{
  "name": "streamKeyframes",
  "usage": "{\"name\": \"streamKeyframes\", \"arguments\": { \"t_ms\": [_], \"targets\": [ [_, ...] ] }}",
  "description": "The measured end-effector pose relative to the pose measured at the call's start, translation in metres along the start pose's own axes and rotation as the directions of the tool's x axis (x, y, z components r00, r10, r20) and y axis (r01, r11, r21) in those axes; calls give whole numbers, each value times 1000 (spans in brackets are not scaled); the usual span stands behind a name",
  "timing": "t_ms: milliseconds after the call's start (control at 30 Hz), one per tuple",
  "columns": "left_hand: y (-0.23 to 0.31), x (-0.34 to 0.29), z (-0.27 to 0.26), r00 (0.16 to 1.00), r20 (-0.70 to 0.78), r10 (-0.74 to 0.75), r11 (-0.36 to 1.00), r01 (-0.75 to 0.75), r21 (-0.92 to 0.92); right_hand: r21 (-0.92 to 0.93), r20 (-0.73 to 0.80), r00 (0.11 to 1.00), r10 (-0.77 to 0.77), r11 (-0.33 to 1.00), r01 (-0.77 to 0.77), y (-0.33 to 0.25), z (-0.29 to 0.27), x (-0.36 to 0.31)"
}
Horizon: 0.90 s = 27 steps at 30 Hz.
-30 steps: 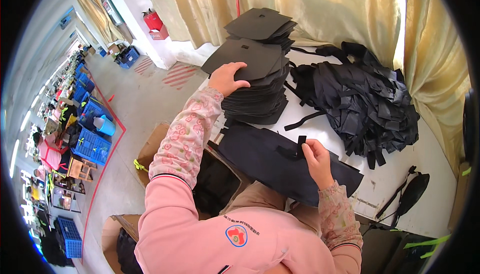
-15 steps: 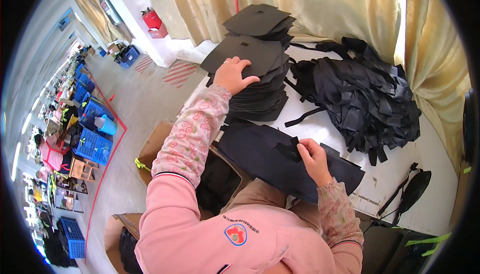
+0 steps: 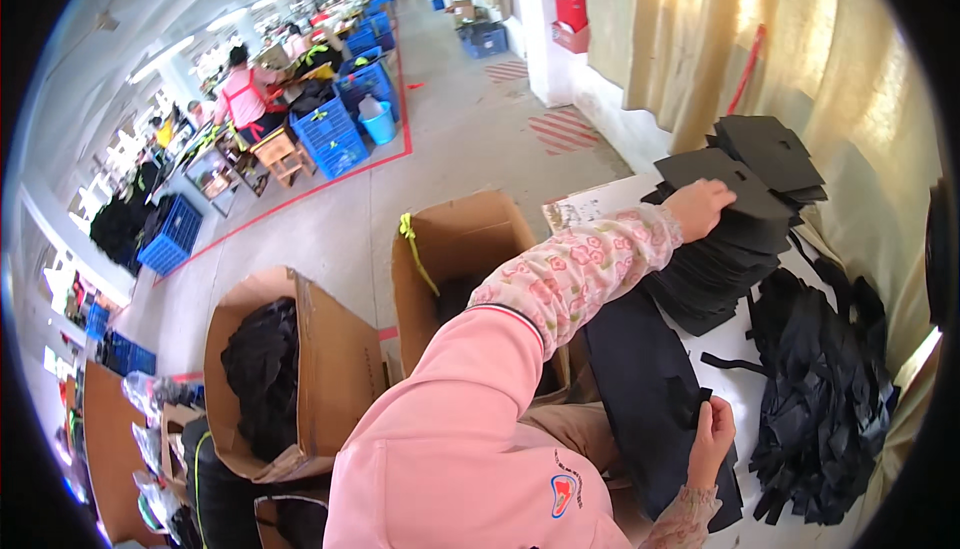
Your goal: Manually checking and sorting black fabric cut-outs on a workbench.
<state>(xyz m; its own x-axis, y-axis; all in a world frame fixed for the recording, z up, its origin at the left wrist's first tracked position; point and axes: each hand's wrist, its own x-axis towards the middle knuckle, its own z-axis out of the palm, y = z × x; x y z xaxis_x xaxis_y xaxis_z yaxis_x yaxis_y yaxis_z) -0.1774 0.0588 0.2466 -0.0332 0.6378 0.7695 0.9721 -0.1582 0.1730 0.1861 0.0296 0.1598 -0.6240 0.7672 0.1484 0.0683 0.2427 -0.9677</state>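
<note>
Two open cardboard boxes (image 3: 330, 349), blue crates (image 3: 330, 134), yellow curtain (image 3: 760, 39).

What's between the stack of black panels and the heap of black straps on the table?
Head view: a strip of bare white table separates the stack from the heap, with one loose black strap lying across it.

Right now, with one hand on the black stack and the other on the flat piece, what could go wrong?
The left hand rests on a fanned, uneven stack of black pieces; pulling one could slide the others off. The right hand pinches a flat black panel overhanging the table edge, so it might slip down.
</note>
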Motion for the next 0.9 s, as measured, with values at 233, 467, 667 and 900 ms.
{"name": "streamKeyframes", "arguments": {
  "t_ms": [233,467,667,900],
  "targets": [
    [134,10,-99,980,-182,-78,922,1,-388,-237,-318,926,-204,963,130,-13,-29,19],
    [162,-67,-97,893,381,-239,674,436,-596,-266,-448,815,-368,925,271,-45,-12,56],
    [170,-89,-56,892,417,-172,557,437,-706,-183,-452,859,-241,967,175,-21,-22,38],
    [167,-65,-60,752,492,439,648,115,-753,-435,-246,813,-528,809,394,2,-42,32]
  ]
}}
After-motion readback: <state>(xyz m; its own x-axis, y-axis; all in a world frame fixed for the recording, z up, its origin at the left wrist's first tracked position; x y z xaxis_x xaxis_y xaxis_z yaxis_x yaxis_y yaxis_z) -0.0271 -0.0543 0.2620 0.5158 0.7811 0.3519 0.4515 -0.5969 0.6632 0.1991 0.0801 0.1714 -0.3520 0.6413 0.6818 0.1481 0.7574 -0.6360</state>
